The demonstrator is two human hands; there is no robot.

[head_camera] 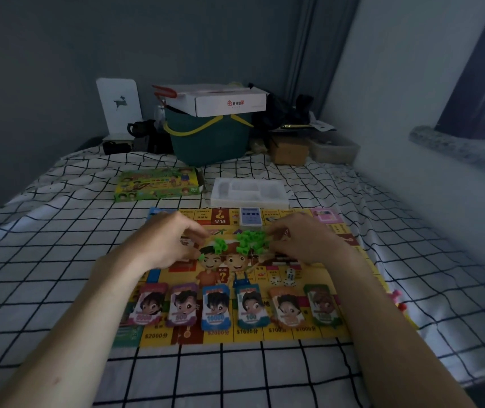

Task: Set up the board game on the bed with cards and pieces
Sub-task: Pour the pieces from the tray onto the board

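A yellow game board (335,307) lies flat on the checked bed. Along its near edge stand several stacks of play money (216,307) in a row. A heap of small green house pieces (244,241) lies at the board's middle. My left hand (173,240) hovers left of the heap with curled fingers, pinching something small that I cannot make out. My right hand (300,240) is at the heap's right edge, fingertips curled among the pieces. A blue card deck (250,220) sits at the board's far edge. Three dice (284,278) lie right of centre.
Beyond the board lie the green game box (156,184) and a clear plastic insert tray (248,191). A green basket (209,136) with a white carton on top stands at the bed's head. Pink and red pawns (397,298) lie off the board's right edge.
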